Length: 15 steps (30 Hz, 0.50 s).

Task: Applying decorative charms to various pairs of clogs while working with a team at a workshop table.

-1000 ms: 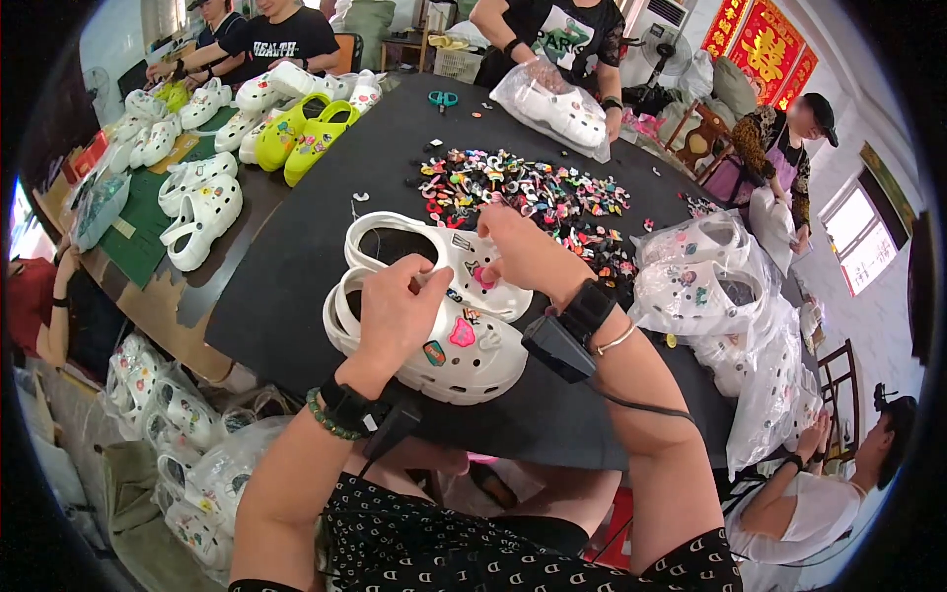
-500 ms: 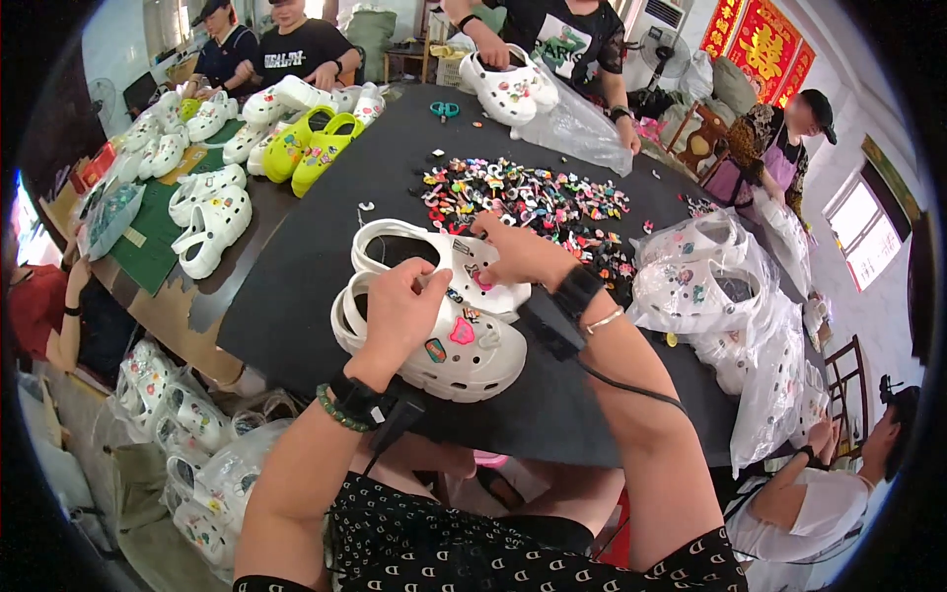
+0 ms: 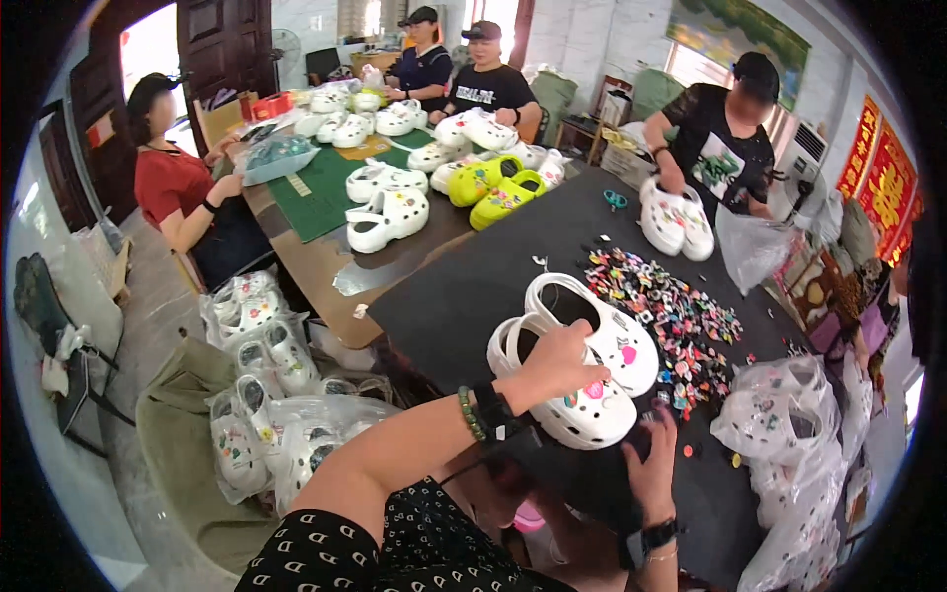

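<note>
A pair of white foam clogs [image 3: 619, 337] with colourful shoe charms lies on the black table before me, side by side. My left hand [image 3: 560, 369] is closed over the upper of the nearer clog [image 3: 582, 419], beside its pink charm. Its fingers partly hide the heel strap and opening. My right hand [image 3: 652, 462] is just off the near clog's toe, fingers curved and apart, slightly blurred, with nothing visible in it. Beyond the clogs spreads a heap of small colourful shoe charms [image 3: 681, 331].
Bagged white clogs [image 3: 779, 414] stand at the right edge. Across the table a co-worker holds white clogs [image 3: 677, 219] and a clear bag [image 3: 752, 247]. Lime clogs [image 3: 505, 192] and more white ones occupy the left table. A sack [image 3: 178, 434] with bagged clogs stands at lower left.
The view has swung left, so the table appears farther right. My right hand has left the far clog and come down near the toe. My left hand stays at the near clog.
</note>
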{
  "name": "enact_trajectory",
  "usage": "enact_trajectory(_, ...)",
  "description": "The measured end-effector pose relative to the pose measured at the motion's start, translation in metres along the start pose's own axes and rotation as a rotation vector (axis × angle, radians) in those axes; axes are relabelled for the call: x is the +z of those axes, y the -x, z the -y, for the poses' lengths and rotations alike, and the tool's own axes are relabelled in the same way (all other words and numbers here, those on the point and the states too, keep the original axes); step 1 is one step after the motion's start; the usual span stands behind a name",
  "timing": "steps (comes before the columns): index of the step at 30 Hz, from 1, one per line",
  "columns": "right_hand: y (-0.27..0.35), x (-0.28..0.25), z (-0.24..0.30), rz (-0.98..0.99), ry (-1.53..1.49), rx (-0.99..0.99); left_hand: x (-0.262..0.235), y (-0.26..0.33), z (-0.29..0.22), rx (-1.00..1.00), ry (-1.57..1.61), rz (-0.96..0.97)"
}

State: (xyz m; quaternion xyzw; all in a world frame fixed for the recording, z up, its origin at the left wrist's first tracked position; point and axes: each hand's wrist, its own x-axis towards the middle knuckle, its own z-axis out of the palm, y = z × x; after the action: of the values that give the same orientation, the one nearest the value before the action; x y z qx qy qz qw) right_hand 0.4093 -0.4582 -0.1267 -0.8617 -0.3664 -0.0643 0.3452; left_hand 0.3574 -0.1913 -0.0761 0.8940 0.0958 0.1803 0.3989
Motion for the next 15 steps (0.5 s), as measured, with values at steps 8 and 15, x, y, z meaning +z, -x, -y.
enact_trajectory(8, 0.026, 0.019, 0.001, -0.029, 0.177, 0.033, -0.080, 0.006, 0.002, -0.107, 0.139, -0.147)
enact_trajectory(15, 0.029, 0.015, 0.012, -0.064, 0.190, -0.010, -0.197, -0.030, 0.087, 0.025, -0.404, -0.446)
